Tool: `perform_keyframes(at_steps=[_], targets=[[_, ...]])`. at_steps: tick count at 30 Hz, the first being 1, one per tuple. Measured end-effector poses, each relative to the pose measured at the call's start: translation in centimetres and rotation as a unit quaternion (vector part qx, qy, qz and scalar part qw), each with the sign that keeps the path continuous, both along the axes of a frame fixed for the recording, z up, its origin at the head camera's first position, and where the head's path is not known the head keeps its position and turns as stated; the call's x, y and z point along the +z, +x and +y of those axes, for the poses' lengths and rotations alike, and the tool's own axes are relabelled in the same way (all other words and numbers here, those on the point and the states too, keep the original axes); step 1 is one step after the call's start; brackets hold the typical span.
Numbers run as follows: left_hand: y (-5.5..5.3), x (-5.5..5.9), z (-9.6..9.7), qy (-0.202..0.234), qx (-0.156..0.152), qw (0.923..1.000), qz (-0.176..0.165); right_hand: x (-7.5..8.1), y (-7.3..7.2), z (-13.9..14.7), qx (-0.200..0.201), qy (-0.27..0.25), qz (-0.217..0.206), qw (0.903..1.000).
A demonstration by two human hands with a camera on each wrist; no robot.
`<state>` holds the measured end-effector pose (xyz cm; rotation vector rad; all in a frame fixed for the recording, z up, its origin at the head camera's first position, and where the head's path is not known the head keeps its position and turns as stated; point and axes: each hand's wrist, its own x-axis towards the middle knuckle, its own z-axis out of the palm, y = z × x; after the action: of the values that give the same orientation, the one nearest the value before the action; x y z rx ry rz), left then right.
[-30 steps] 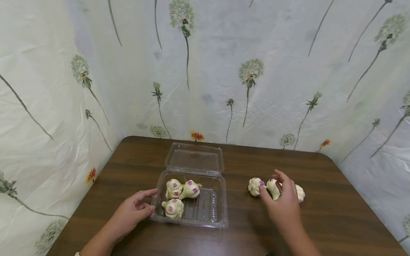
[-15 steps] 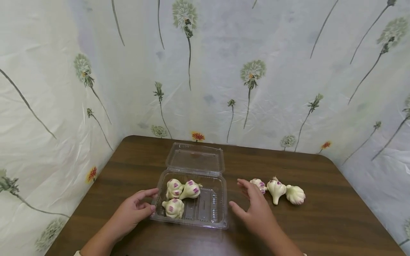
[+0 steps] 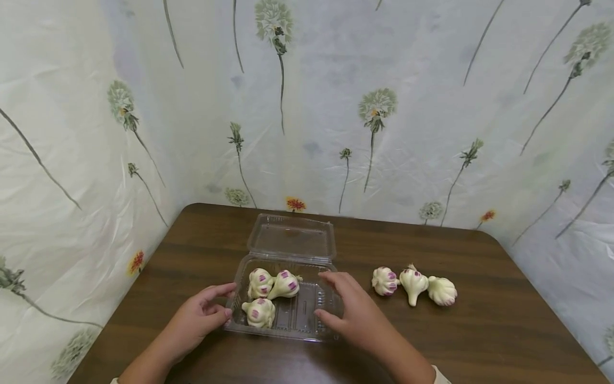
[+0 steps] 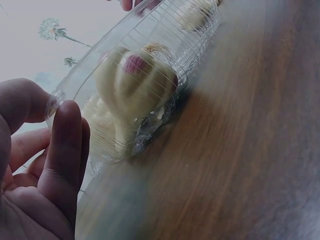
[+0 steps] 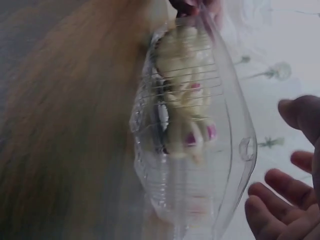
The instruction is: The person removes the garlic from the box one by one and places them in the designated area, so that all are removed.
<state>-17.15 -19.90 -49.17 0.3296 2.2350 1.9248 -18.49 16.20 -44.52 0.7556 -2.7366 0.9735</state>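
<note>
A clear plastic clamshell container [image 3: 283, 333] lies open on the table, its lid [image 3: 292, 237] folded back. Inside, toward the left, sit three garlic bulbs [image 3: 261, 313] with purple patches. My left hand [image 3: 199, 317] pinches the container's left rim between thumb and fingers, as the left wrist view shows beside a garlic bulb [image 4: 135, 82] seen through the wall. Over the container's right side hovers my right hand [image 3: 357, 309], fingers spread and holding nothing. The right wrist view has its fingers [image 5: 285, 192] apart from the rim [image 5: 250, 175].
Three more garlic bulbs [image 3: 413, 282] lie in a row on the dark wooden table [image 3: 489, 325], right of the container. A pale curtain [image 3: 316, 106] with dandelion print hangs behind the table and along both sides.
My right hand has moved left, from the row of garlic bulbs to the container's right side, carrying nothing. The row stays in place, and my left hand keeps its pinch on the rim.
</note>
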Motion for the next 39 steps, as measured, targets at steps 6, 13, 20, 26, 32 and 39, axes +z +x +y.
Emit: perform_keyframes(at_steps=[6,13,20,26,32,39], targets=[[0.0,0.1,0.0,-0.002,-0.002,1.0,-0.002,0.7,-0.3,-1.0,0.044,0.027,-0.049,0.9975],[0.1,0.2,-0.2,-0.006,0.004,1.0,-0.001,0.9,-0.7,-2.5,0.098,0.06,-0.085,0.9898],[-0.1,0.1,-0.2,0.011,-0.005,0.9999,0.002,0.9,-1.0,-3.8,0.111,0.083,-0.093,0.986],[0.1,0.1,-0.2,0.016,-0.009,0.9998,0.01,1.2,-0.8,-5.2,0.116,0.084,-0.081,0.9864],[0.2,0.1,-0.3,0.007,-0.007,0.9998,0.016,1.2,-0.9,-6.7,0.11,0.089,-0.089,0.986],[0.0,0.2,-0.3,0.0,-0.01,0.9999,0.013,0.9,-1.3,-8.3,0.108,0.096,-0.092,0.9851]])
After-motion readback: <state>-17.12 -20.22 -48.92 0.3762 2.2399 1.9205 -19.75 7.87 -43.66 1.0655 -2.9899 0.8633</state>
